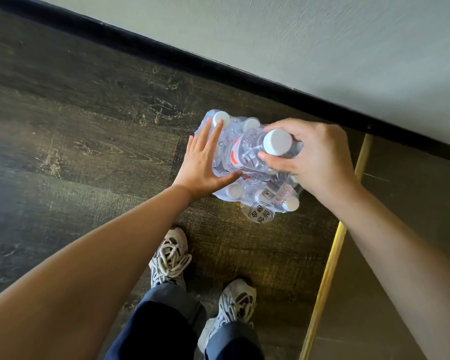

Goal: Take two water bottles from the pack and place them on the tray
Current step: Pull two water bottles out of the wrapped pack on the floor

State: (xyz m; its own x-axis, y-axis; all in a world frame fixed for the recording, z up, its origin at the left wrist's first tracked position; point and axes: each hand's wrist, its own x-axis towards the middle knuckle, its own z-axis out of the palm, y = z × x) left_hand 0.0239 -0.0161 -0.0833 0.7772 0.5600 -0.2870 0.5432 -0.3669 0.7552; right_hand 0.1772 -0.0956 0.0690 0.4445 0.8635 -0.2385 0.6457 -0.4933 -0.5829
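Right hand (315,157) grips first bottle (255,149) above pack (247,188); left hand (205,162) flat, spread, steadying. Tray unseen; both placements remain.

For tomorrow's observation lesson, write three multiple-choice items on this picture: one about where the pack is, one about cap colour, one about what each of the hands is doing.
1. Where does the pack of water bottles stand?
A. On the wooden floor near the wall
B. On a tray
C. On a chair

2. What colour is the cap of the bottle being held?
A. Red
B. White
C. Green

3. What are the hands doing?
A. Both hang free
B. The left hand grips a bottle, the right lies flat
C. The right hand grips a bottle, the left hand lies open against the pack

Answers:
1 A, the pack rests on dark floorboards beside the black baseboard.
2 B, the cap by the right hand's fingers is white.
3 C, the right hand's fingers wrap the bottle neck while the left hand is spread flat.
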